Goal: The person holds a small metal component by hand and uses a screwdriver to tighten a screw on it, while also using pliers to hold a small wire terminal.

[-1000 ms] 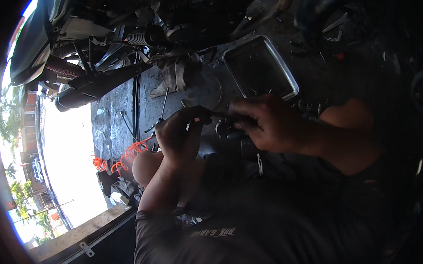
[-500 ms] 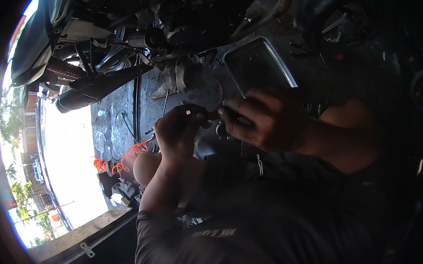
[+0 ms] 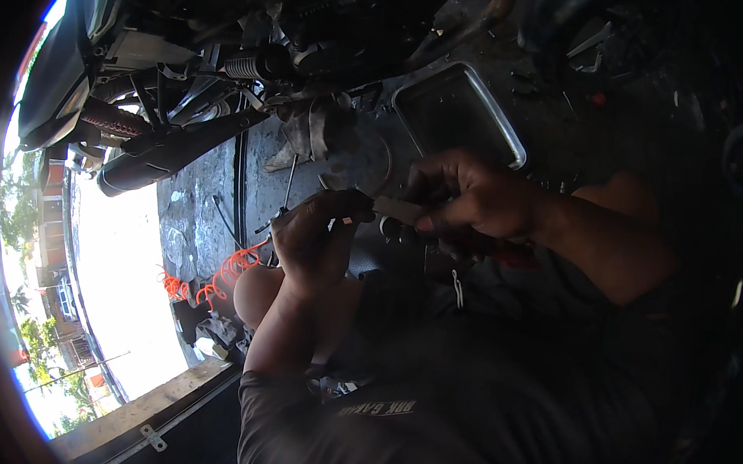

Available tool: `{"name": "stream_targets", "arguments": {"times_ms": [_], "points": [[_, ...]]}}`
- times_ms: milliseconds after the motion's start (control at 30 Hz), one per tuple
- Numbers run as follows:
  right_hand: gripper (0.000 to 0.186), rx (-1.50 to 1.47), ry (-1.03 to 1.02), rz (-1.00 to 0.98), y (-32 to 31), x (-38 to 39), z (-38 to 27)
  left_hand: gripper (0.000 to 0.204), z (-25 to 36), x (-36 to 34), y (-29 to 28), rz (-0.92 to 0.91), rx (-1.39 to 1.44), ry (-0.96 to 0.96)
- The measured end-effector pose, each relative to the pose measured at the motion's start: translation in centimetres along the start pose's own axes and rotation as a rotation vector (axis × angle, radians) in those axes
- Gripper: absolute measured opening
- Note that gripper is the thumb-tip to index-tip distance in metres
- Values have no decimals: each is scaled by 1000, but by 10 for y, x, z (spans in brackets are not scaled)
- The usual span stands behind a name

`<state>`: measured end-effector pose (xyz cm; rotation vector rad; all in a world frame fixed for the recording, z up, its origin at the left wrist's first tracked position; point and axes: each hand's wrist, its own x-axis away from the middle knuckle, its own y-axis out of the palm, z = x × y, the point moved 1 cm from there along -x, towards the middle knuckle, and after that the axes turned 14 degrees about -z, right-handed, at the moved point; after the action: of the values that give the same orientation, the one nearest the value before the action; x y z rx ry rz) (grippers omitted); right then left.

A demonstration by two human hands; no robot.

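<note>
- The right hand (image 3: pixel 477 197) is pinching a flat, dull-grey strip (image 3: pixel 396 210), now showing plainly between the hands, so work is centring there.
- The left hand (image 3: pixel 315 229) is curling nearly closed at its tip; fingers are hiding any grip.
- Below, a shadowy, dark-red shape (image 3: pixel 515 255) is newly appearing, remaining unidentifiable.

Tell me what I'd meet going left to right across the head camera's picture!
Green leafy trees → coiled bright-orange hose → bare left hand → flat greyish strip → bare right hand → small red object.
</note>
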<state>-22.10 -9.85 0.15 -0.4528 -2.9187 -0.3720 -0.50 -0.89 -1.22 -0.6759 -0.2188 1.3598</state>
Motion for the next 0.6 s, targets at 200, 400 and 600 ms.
{"name": "stream_targets", "arguments": {"times_ms": [200,400,600], "points": [[20,-611,109,-209,-5,0,8,11,-1,-1,-1,14,31,103],[21,774,-237,221,11,4,10,11,2,3,4,45,364,-160],[16,1642,-602,469,21,5,5,10,8,-4,1,26,472,-337]]}}
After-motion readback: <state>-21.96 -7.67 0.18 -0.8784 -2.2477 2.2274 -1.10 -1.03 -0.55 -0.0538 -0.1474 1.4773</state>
